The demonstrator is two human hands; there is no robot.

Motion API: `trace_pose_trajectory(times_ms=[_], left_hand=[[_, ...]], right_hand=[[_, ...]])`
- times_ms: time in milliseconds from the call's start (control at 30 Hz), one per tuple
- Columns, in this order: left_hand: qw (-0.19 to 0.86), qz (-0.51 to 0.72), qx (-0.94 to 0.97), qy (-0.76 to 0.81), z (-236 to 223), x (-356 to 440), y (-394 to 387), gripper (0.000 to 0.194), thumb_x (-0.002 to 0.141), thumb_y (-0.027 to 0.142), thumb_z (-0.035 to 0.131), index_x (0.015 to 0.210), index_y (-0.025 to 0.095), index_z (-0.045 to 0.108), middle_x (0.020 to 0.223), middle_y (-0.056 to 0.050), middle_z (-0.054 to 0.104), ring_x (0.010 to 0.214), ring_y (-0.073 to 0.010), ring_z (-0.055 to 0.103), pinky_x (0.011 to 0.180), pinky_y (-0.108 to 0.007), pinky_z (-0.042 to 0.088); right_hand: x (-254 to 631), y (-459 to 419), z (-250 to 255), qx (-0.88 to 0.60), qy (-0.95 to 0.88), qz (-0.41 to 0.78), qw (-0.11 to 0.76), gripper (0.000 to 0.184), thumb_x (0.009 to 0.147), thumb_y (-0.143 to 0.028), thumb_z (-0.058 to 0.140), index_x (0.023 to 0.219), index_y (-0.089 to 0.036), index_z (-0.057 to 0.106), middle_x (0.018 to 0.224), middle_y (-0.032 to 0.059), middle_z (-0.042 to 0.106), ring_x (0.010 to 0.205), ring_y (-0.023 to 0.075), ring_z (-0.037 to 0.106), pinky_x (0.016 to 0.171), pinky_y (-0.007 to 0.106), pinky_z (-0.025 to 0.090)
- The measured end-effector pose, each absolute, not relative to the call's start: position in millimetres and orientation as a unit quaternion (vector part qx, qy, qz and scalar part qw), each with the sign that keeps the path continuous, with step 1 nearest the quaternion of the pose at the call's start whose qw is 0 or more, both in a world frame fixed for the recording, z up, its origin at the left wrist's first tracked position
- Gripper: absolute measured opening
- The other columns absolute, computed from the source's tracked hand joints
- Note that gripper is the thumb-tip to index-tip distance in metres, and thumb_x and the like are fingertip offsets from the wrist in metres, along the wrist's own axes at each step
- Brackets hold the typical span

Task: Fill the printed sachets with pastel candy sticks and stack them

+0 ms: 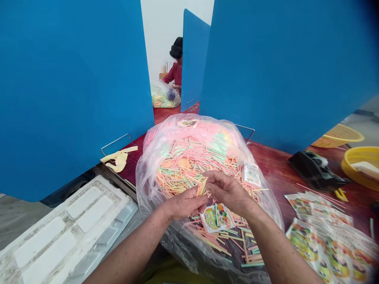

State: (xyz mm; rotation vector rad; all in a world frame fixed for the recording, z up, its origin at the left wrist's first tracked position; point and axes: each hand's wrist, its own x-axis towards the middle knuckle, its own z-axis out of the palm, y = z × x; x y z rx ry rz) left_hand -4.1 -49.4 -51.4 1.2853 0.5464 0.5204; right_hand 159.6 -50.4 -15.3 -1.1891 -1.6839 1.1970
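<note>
My left hand (189, 203) is closed round a small bundle of thin pastel sticks (201, 187), orange and yellow, which point upward. Against the right side of that bundle, my right hand (226, 191) pinches with thumb and fingers; its fingertips partly cover the sticks. Both hands are over a big clear plastic bag (145, 197), spread open and full of loose pink, green, yellow and orange sticks (189, 157). Just below the hands lies a printed packet (217, 218) with a green stick across it. Another small packet (251, 173) rests at the bag's right side.
Printed packets (319, 236) are piled at right, near a black tape dispenser (318, 169) and yellow baskets (361, 167). A white foam box lid (68, 232) lies at left, below a pale yellow cloth strip (120, 159). Blue partitions (71, 90) stand behind; a person (175, 71) sits beyond.
</note>
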Motion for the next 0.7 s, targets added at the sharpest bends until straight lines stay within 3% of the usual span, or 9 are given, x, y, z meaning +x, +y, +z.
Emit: trace_pose_trajectory(times_ms=[133,233,333,433,500,567,700], left_hand=[[0.719,0.212,0.609,0.259,-58,-1,-48,0.036,0.083,0.050,0.044,0.072,0.016,0.039,0.056,0.007,0.036,0.046,-0.0041,0.028,0.043,-0.019,0.021],[0.683,0.202,0.644,0.279,-60,2,-47,0.033,0.083,0.049,0.043,0.081,0.015,0.044,0.058,0.006,0.037,0.049,-0.0054,0.030,0.046,-0.019,0.027],[0.615,0.212,0.692,0.312,-55,-2,-45,0.030,0.086,0.042,0.040,0.095,0.016,0.049,0.070,0.002,0.049,0.061,-0.0090,0.043,0.059,-0.023,0.039],[0.527,0.219,0.759,0.314,-47,-6,-44,0.026,0.088,0.035,0.039,0.102,0.017,0.052,0.096,-0.003,0.057,0.088,-0.0155,0.050,0.082,-0.030,0.040],[0.495,0.202,0.792,0.296,-44,-5,-44,0.026,0.087,0.031,0.038,0.104,0.017,0.052,0.103,-0.005,0.057,0.097,-0.0181,0.050,0.088,-0.032,0.038],[0.484,0.195,0.806,0.280,-46,1,-46,0.023,0.085,0.025,0.039,0.101,0.017,0.054,0.102,-0.005,0.059,0.096,-0.0185,0.051,0.088,-0.032,0.039],[0.533,0.193,0.785,0.250,-54,21,-54,0.017,0.075,0.012,0.041,0.084,0.016,0.056,0.083,-0.001,0.059,0.078,-0.0139,0.053,0.073,-0.025,0.043]], right_hand=[[164,-60,-14,-0.468,-0.667,0.469,0.340,0.034,0.075,-0.030,0.053,0.109,-0.021,0.050,0.074,-0.0024,0.054,0.057,0.0093,0.049,0.051,0.023,0.042],[167,-63,-20,-0.504,-0.717,0.388,0.283,0.018,0.078,-0.025,0.047,0.091,-0.020,0.059,0.065,-0.0028,0.054,0.060,0.0107,0.050,0.055,0.023,0.042],[179,-59,-29,-0.576,-0.719,0.274,0.276,0.020,0.080,-0.023,0.042,0.084,-0.019,0.061,0.064,-0.0008,0.055,0.060,0.0128,0.053,0.058,0.025,0.043],[189,-57,-32,-0.633,-0.716,0.104,0.273,0.026,0.081,-0.024,0.040,0.095,-0.016,0.061,0.094,0.0101,0.059,0.087,0.0208,0.057,0.075,0.034,0.045],[187,-65,-30,-0.600,-0.750,0.071,0.270,0.032,0.082,-0.027,0.041,0.109,-0.016,0.055,0.113,0.0141,0.052,0.101,0.0231,0.052,0.082,0.036,0.044],[177,-78,-28,-0.538,-0.799,0.105,0.247,0.031,0.084,-0.026,0.039,0.111,-0.019,0.053,0.111,0.0119,0.053,0.096,0.0204,0.054,0.078,0.033,0.046],[162,-107,-29,-0.518,-0.807,0.158,0.236,0.024,0.085,-0.016,0.035,0.089,-0.020,0.058,0.082,0.0056,0.055,0.073,0.0152,0.054,0.065,0.027,0.046]])
